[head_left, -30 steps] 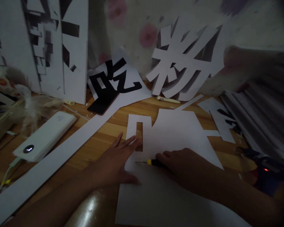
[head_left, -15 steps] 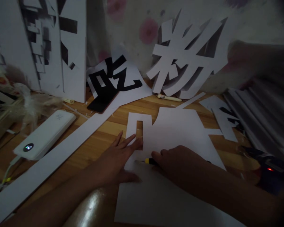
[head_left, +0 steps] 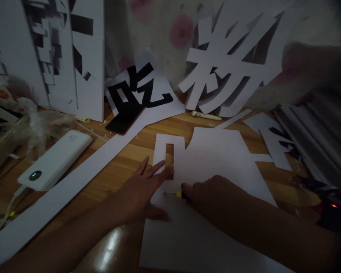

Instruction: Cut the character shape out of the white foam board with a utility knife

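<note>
A white foam-board-like sheet (head_left: 216,159) lies on the wooden table, with a narrow rectangular opening and a notch cut at its far left. My left hand (head_left: 146,189) rests on the sheet's left edge, fingers spread, the index fingertip by the opening. My right hand (head_left: 213,193) is closed around a craft knife (head_left: 179,194) with a yellow collar and dark handle. Its thin blade points left, at the sheet's surface just below the opening. Most of the handle is hidden inside my fist.
A white power bank (head_left: 57,161) and a long white strip (head_left: 74,182) lie left. A dark phone (head_left: 123,121) rests on a printed character sheet (head_left: 161,100). Behind stand a cut-out white character (head_left: 230,68) and white boards (head_left: 89,87). A pen (head_left: 206,115) lies near the wall.
The view has shifted slightly, so most things sit a little farther right. Both hands and the knife keep nearly the same place on the sheet.
</note>
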A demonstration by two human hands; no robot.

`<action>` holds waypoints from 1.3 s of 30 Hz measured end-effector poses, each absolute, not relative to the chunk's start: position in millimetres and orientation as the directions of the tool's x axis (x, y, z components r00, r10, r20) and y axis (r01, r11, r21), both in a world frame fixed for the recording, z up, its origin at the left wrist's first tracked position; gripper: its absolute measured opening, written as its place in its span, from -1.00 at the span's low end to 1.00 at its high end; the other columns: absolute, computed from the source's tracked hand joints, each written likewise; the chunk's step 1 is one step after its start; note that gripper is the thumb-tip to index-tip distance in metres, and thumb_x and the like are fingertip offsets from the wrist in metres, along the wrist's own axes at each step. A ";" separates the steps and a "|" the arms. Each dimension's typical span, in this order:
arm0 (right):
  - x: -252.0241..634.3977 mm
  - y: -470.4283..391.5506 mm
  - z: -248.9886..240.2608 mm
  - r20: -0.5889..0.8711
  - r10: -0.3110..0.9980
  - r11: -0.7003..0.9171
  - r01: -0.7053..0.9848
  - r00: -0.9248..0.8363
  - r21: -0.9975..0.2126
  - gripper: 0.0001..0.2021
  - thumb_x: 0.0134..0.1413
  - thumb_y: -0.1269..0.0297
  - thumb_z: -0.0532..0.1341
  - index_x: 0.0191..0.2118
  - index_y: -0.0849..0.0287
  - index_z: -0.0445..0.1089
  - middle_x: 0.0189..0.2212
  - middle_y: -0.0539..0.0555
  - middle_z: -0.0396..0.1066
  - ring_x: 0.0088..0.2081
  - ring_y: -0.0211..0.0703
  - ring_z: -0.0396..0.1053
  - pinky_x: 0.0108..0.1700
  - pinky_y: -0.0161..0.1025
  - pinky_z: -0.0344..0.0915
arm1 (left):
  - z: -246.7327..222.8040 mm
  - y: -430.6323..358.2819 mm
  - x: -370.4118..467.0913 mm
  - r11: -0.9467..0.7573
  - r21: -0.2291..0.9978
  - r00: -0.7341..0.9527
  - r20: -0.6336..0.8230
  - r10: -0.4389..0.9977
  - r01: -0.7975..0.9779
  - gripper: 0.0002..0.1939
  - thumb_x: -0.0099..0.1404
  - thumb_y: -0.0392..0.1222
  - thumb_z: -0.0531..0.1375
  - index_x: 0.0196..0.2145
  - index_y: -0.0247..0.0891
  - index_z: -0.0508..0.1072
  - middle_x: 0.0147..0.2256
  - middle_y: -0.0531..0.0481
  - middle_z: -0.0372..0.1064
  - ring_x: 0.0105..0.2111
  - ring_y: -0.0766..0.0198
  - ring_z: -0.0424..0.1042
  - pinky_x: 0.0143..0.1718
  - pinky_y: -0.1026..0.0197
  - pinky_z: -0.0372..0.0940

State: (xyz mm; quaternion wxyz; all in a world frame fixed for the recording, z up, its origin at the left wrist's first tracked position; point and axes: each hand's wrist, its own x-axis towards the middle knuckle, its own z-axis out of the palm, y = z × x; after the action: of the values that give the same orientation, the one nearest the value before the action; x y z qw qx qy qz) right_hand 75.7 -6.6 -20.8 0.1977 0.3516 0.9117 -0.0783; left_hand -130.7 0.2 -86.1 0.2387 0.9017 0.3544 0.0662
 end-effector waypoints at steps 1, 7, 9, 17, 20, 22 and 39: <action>75.6 -6.4 -21.1 -0.420 0.615 0.734 0.679 -0.668 -0.005 -0.81 -0.15 0.53 0.14 -0.34 0.16 0.26 -0.58 -0.01 0.42 -0.61 -0.12 0.39 -0.65 -0.26 -0.20 | -85.3 0.1 -131.0 -0.632 0.479 0.741 -0.058 0.669 0.609 0.02 -0.04 0.24 0.24 0.23 -0.16 -0.16 0.22 -0.16 -0.04 0.25 0.06 -0.24 0.22 -0.11 -0.46; 76.9 -6.2 -22.9 -0.422 0.628 0.722 0.691 -0.654 0.004 -0.81 -0.17 0.45 0.21 -0.33 0.15 0.27 -0.60 0.00 0.42 -0.63 -0.10 0.38 -0.65 -0.28 -0.11 | -83.9 0.3 -132.1 -0.633 0.495 0.749 -0.057 0.660 0.595 -0.02 -0.01 0.21 0.24 0.23 -0.14 -0.15 0.20 -0.14 0.02 0.25 0.04 -0.25 0.21 -0.14 -0.47; 76.7 -5.5 -19.6 -0.458 0.619 0.715 0.699 -0.637 -0.006 -0.76 -0.21 0.42 0.24 -0.30 0.15 0.29 -0.59 0.01 0.42 -0.61 -0.11 0.38 -0.63 -0.28 -0.04 | -84.1 0.4 -132.0 -0.628 0.500 0.748 -0.060 0.661 0.596 -0.03 -0.01 0.21 0.24 0.22 -0.13 -0.13 0.19 -0.13 0.03 0.25 0.04 -0.24 0.21 -0.14 -0.46; 77.1 -3.0 -8.3 -0.516 0.598 0.700 0.713 -0.613 -0.036 -0.69 -0.35 0.34 0.33 -0.34 0.12 0.33 -0.58 0.02 0.40 -0.64 -0.16 0.31 -0.61 -0.25 0.04 | -82.6 0.8 -131.4 -0.626 0.500 0.745 -0.062 0.664 0.599 -0.04 -0.03 0.22 0.24 0.21 -0.15 -0.08 0.19 -0.15 0.03 0.25 0.04 -0.21 0.21 -0.15 -0.47; 79.2 -3.9 -8.5 -0.500 0.605 0.696 0.716 -0.620 -0.046 -0.79 -0.25 0.27 0.30 -0.39 0.11 0.33 -0.58 0.04 0.39 -0.65 -0.18 0.30 -0.61 -0.23 0.04 | -82.8 1.0 -131.5 -0.623 0.503 0.745 -0.065 0.664 0.599 -0.05 -0.02 0.22 0.24 0.21 -0.16 -0.09 0.19 -0.16 0.03 0.25 0.04 -0.20 0.22 -0.14 -0.47; 80.2 -4.6 -8.7 -0.489 0.610 0.694 0.718 -0.623 -0.049 -0.84 -0.19 0.24 0.27 -0.40 0.11 0.33 -0.58 0.03 0.38 -0.66 -0.20 0.29 -0.60 -0.23 0.05 | -83.2 1.0 -131.5 -0.625 0.508 0.746 -0.056 0.663 0.593 -0.05 -0.02 0.21 0.25 0.20 -0.15 -0.08 0.19 -0.15 0.04 0.24 0.04 -0.20 0.22 -0.14 -0.49; 95.0 -12.6 -25.4 -0.410 0.671 0.672 0.741 -0.618 -0.018 -0.76 0.13 0.16 0.11 -0.20 0.21 0.33 -0.35 0.02 0.38 -0.43 -0.30 0.33 -0.39 -0.26 0.31 | -85.2 0.2 -131.9 -0.620 0.541 0.745 -0.019 0.667 0.569 -0.03 -0.03 0.18 0.26 0.21 -0.14 -0.11 0.16 -0.15 0.09 0.24 0.01 -0.22 0.21 -0.18 -0.46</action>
State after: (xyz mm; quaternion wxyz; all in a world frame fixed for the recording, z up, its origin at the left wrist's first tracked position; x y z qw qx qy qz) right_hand 95.0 -12.6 -25.4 0.1884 0.3944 0.8946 -0.0929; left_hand -131.9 0.2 -85.2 0.2664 0.8952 0.3452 0.0920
